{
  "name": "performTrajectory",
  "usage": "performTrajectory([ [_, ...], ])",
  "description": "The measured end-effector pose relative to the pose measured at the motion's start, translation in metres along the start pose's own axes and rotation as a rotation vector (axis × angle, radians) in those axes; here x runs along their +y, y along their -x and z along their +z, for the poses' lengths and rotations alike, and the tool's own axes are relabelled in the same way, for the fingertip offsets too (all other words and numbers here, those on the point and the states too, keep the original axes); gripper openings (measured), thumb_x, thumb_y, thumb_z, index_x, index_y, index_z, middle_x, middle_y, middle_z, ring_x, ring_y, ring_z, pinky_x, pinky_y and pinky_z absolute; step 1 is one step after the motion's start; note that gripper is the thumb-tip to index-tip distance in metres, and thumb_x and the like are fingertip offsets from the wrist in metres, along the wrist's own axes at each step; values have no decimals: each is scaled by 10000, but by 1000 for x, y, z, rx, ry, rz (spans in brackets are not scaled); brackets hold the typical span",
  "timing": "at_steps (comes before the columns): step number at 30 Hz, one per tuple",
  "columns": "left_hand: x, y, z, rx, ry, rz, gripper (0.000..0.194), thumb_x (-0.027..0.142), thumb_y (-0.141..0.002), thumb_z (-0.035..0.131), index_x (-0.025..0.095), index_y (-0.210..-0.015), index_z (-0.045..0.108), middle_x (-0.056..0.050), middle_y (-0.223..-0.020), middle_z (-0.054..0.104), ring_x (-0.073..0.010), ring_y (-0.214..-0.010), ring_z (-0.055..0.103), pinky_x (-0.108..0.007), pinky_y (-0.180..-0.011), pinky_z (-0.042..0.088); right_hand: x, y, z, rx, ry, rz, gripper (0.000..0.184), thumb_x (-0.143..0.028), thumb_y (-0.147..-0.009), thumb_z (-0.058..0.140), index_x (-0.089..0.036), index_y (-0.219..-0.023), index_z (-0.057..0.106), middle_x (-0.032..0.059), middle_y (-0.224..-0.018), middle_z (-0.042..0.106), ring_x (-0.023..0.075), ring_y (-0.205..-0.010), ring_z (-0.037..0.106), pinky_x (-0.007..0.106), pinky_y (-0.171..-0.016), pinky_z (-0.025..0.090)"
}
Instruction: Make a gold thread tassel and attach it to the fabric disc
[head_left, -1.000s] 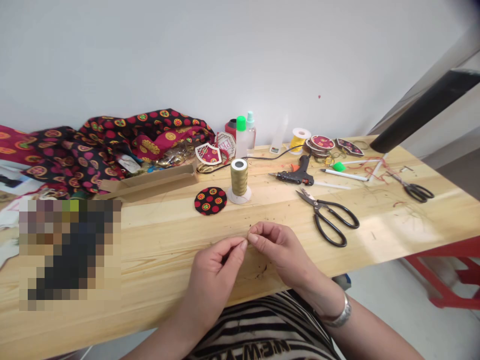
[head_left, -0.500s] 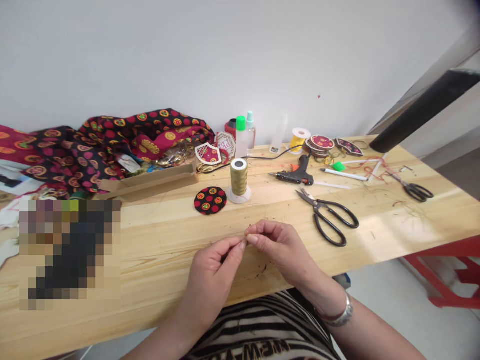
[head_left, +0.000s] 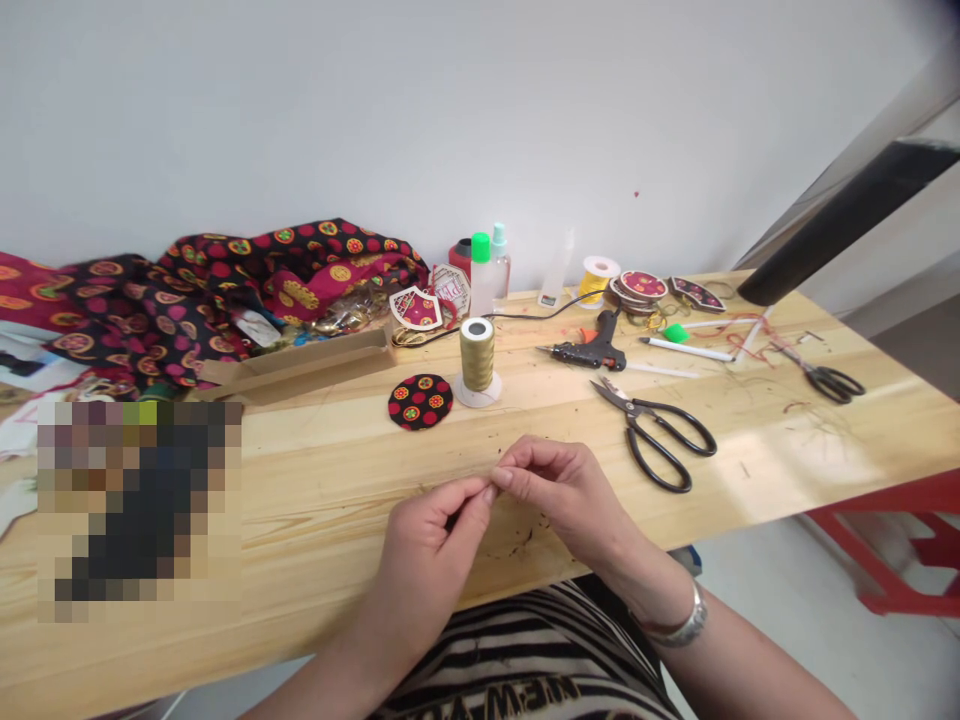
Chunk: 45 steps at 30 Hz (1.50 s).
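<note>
My left hand (head_left: 439, 530) and my right hand (head_left: 559, 495) meet fingertip to fingertip over the near side of the wooden table. Thumb and forefinger are pinched together on each; whatever lies between them is too small to make out. Beyond the fingers stands a spool of gold thread (head_left: 478, 362) on its white base. Left of it lies a round patch of dark patterned fabric (head_left: 420, 402). Black-handled scissors (head_left: 652, 430) rest to the right of my right hand, blades half apart and pointing away. Dark thread scraps (head_left: 521, 540) are scattered beneath my hands.
Behind lie a hot glue gun (head_left: 592, 345), bottles (head_left: 481, 275), a yellow spool (head_left: 598, 283), small scissors (head_left: 832, 383) and decorated fabric pieces (head_left: 643, 287). Patterned cloth (head_left: 300, 250) is heaped at back left, behind a cardboard tray (head_left: 307, 360). A red stool (head_left: 892, 540) stands at right.
My fingertips stay pinched together in nearly the same spot. The right fingers have shifted very slightly; the things on the table have not moved.
</note>
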<state>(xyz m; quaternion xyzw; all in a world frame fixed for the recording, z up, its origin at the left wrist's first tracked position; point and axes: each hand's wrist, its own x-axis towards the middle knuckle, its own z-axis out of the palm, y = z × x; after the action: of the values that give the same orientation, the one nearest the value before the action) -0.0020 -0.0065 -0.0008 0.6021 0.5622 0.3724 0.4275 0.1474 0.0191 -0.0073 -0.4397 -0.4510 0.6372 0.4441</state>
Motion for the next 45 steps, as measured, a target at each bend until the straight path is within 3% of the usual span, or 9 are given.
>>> performTrajectory([
  [4, 2, 0, -1, -13, 27, -38, 229, 262, -818, 582, 194, -940, 762, 19, -645, 684, -113, -573, 571, -189, -660, 493, -1, 2, 0, 42, -7, -10, 144, -268, -699, 714, -160, -619, 662, -23, -627, 582, 94, -608, 483, 231, -614, 404],
  [11, 4, -1, -1, -27, 91, -97, 202, 262, -811, 603, 225, -919, 769, -2, -736, 713, -168, -757, 631, -223, -738, 484, -1, 3, 1, 85, -43, -11, 129, -267, -688, 717, -171, -613, 674, -18, -633, 565, 103, -616, 466, 240, -609, 389],
  [16, 4, -1, -2, -15, 125, -160, 196, 295, -788, 623, 216, -880, 777, 26, -473, 555, -144, -537, 527, -224, -554, 445, -1, 3, 2, 113, -52, -19, 130, -265, -672, 721, -176, -590, 674, -13, -638, 552, 111, -624, 458, 252, -613, 372],
  [20, -1, -1, -1, -49, 212, -245, 240, 351, -789, 621, 205, -910, 768, 46, -414, 456, -104, -416, 350, -205, -397, 290, 2, 3, 3, 136, -56, -35, 126, -233, -678, 723, -175, -580, 670, -23, -643, 533, 101, -630, 448, 247, -616, 348],
  [24, -4, -2, -1, -70, 258, -283, 243, 385, -780, 633, 213, -890, 763, 55, -442, 427, -85, -423, 268, -200, -382, 208, 6, 2, 2, 142, -72, -55, 109, -230, -693, 726, -183, -604, 684, -20, -663, 544, 104, -643, 456, 251, -618, 346],
  [32, -1, -5, 0, -61, 317, -298, 239, 393, -759, 650, 171, -746, 739, 54, -485, 383, -77, -453, 257, -203, -399, 200, 1, 2, 6, 177, -88, -34, 144, -271, -671, 730, -171, -587, 670, -24, -620, 524, 105, -605, 433, 254, -598, 352],
  [38, 8, -13, -4, 9, 488, -401, 248, 387, -682, 718, 142, -717, 716, 75, -474, 342, -58, -439, 245, -176, -391, 176, -4, 0, -1, 249, -165, -60, 298, -437, -804, 597, -168, -872, 708, -8, -671, 534, 80, -533, 368, 245, -520, 291],
  [41, 12, -17, -6, 76, 621, -428, 241, 355, -626, 765, 128, -686, 707, 83, -455, 341, -47, -430, 253, -156, -379, 185, -4, 4, -9, 184, -108, 41, 288, -410, -778, 635, -158, -897, 708, -15, -642, 528, 72, -511, 369, 235, -499, 278],
  [45, 11, -20, -6, 128, 812, -468, 193, 291, -626, 781, 130, -660, 682, 91, -439, 345, -30, -412, 242, -143, -374, 187, 4, 14, -9, -9, 82, 172, 215, -332, -717, 694, -159, -835, 743, -26, -570, 555, 79, -514, 387, 238, -522, 314],
])
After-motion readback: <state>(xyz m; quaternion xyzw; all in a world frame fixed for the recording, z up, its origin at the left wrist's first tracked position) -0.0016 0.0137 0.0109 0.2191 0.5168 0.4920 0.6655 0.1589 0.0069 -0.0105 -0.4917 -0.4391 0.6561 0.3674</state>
